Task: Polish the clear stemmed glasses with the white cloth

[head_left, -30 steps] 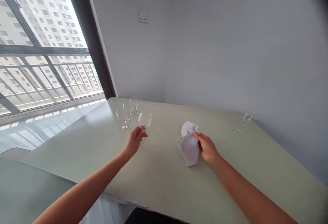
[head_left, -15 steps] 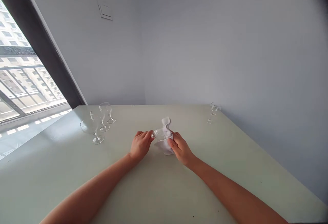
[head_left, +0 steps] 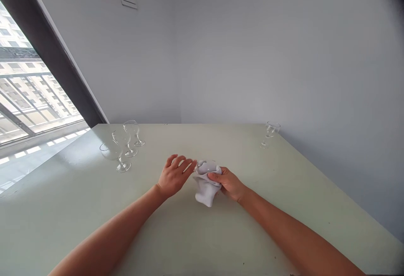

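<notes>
Over the middle of the table, my right hand (head_left: 232, 183) is closed on a white cloth (head_left: 207, 192) wrapped at the bowl of a clear stemmed glass (head_left: 206, 166). The glass lies sideways, its bowl toward the right hand. The cloth hangs down below it. My left hand (head_left: 175, 176) is beside the glass's left end, its fingers spread and raised, with the fingertips at or near the foot. Whether they touch it cannot be made out.
Several clear stemmed glasses stand at the left of the pale table (head_left: 176, 242), the nearest one (head_left: 123, 165) in front. Another stemmed glass (head_left: 272, 129) stands at the far right edge. Grey walls (head_left: 252, 57) rise behind, with a window at the left.
The fingers of my left hand have opened from their grip at the glass's stem end. The cloth now hangs lower under the glass, and my right hand has shifted slightly right. The view has tilted slightly.
</notes>
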